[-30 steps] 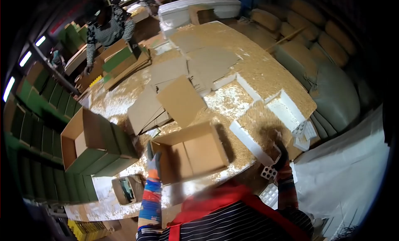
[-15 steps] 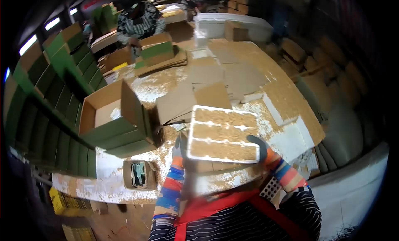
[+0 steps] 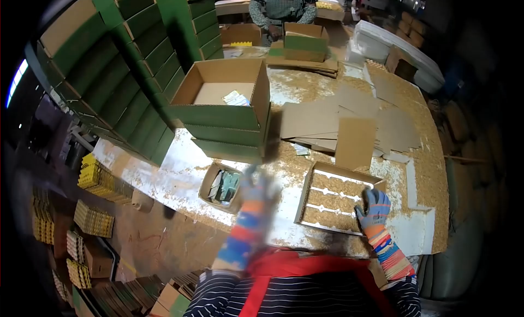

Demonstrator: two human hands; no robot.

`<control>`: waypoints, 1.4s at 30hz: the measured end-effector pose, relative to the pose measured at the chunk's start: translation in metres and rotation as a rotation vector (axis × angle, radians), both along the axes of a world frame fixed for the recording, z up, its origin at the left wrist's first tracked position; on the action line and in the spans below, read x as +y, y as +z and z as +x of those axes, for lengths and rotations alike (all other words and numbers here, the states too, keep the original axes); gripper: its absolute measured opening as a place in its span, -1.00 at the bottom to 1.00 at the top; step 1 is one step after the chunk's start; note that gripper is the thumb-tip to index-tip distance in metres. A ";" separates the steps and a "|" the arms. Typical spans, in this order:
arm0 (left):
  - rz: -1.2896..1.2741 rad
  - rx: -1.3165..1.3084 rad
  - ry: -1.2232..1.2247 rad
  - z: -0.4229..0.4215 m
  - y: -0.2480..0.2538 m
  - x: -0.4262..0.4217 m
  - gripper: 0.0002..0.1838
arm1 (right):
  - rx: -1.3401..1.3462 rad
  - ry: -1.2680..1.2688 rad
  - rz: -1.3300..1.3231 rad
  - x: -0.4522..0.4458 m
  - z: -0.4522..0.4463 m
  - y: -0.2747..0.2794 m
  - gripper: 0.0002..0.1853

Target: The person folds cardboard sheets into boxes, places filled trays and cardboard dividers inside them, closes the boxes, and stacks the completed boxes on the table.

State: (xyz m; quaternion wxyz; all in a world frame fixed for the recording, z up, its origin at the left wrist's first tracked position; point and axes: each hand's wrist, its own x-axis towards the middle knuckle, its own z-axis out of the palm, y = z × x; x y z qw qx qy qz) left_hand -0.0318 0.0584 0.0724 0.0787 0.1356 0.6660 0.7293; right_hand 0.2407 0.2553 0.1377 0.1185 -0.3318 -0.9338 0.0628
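A shallow cardboard box (image 3: 299, 205) lies near the table's front edge. Inside it sits a white divided tray (image 3: 328, 192) whose sections are filled with brown, sawdust-like material. My right hand (image 3: 375, 208), in a grey glove, rests at the box's right side with curled fingers; whether it grips the rim is unclear. Motion smears my gloved left hand (image 3: 256, 183), which is between this box and a small carton (image 3: 206, 187) of green and white packets (image 3: 225, 187). Behind the small carton stands a stack of green boxes (image 3: 221, 132), the top one open with pale packets inside.
Flat cardboard sheets (image 3: 311, 120) lie behind the filled box. Tall green box stacks (image 3: 128, 82) line the left. Yellow trays (image 3: 98, 178) stand below the table's left edge. Across the table a person (image 3: 281, 11) is beside an open green box (image 3: 305, 44). White foam pieces (image 3: 420, 229) lie at right.
The view has swung left. The filled tray, held between both hands half a second ago, now sits in the cardboard box. My left hand has moved away towards the small carton.
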 end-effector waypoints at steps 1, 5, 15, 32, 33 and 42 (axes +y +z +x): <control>-0.156 0.128 0.154 -0.013 0.006 -0.025 -0.66 | -0.261 0.029 -0.043 0.001 -0.001 0.007 -0.50; -0.972 0.383 0.275 -0.077 -0.023 -0.103 -0.61 | -0.419 0.206 -0.470 0.031 0.001 -0.087 -0.46; -0.744 0.136 0.298 -0.100 -0.047 -0.097 -0.68 | 0.399 -0.352 -0.532 0.182 -0.082 -0.017 -0.53; -0.303 0.456 -0.652 0.058 -0.033 0.044 -0.27 | -0.095 0.400 0.232 0.073 -0.035 0.029 -0.55; -0.171 0.307 -0.713 0.056 -0.042 0.046 -0.35 | -0.197 0.554 0.262 0.053 -0.030 -0.005 -0.57; 0.295 -0.724 -0.776 0.063 -0.008 0.061 -0.38 | 0.185 0.515 -0.632 0.027 0.019 -0.047 -0.58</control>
